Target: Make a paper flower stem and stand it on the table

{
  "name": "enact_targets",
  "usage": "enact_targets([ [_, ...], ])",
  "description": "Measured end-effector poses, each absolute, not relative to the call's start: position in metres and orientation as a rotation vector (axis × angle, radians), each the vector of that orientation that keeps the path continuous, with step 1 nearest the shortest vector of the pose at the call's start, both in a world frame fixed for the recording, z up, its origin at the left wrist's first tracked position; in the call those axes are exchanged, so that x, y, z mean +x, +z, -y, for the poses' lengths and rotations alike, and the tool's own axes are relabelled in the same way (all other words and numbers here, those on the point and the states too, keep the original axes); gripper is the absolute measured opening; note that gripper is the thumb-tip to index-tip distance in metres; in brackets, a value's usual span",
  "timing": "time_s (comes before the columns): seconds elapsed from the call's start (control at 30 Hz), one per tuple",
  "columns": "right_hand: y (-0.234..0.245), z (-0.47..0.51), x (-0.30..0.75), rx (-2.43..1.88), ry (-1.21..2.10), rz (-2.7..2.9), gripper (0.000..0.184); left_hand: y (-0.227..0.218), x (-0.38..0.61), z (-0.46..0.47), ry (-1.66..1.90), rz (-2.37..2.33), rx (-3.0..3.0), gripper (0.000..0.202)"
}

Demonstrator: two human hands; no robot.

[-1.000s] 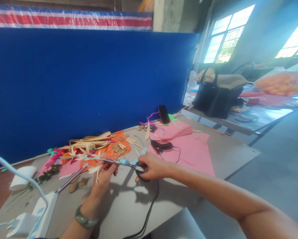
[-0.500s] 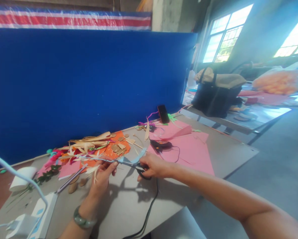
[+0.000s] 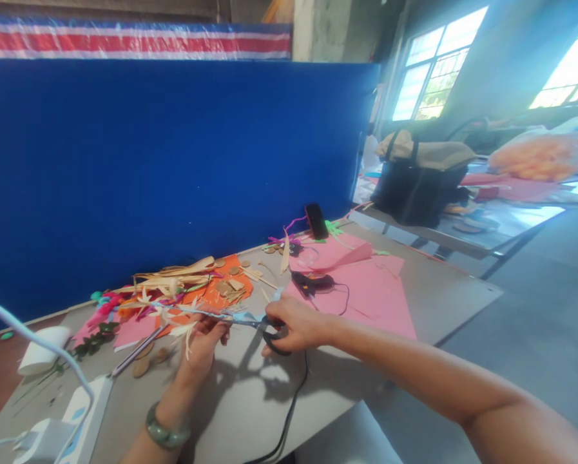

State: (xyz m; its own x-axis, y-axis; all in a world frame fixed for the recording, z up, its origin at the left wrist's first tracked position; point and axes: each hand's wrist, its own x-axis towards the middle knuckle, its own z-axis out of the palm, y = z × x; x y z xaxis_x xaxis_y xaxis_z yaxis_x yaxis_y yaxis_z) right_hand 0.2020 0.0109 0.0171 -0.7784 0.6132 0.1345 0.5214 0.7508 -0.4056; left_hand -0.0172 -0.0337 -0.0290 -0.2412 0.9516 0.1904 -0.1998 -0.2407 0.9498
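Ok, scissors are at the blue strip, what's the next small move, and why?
Probably one short snip: the right hand holds the scissors with blades at the light blue strip, and the left hand pinches that strip just beside them, above the table.

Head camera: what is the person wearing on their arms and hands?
No sleeves or gloves show on either arm. The left hand has a smooth, rounded grey-green bangle around its wrist. The right hand and its arm carry nothing: no ring, watch or band is visible.
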Motion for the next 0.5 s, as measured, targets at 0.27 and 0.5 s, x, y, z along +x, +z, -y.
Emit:
enact_targets([
  [0.27, 0.0110, -0.0115, 0.2059, -0.938, 0.578, 2.687, 0.046, -0.0296, -0.0154, 0.0351, 1.615, -1.098, 1.042, 0.030],
  [0.5, 0.0096, -0.0128, 0.2084, -0.863, 0.583, 2.685, 0.043, -0.0272, -0.0170, 0.0352, 1.629, -1.030, 1.030, 0.027],
])
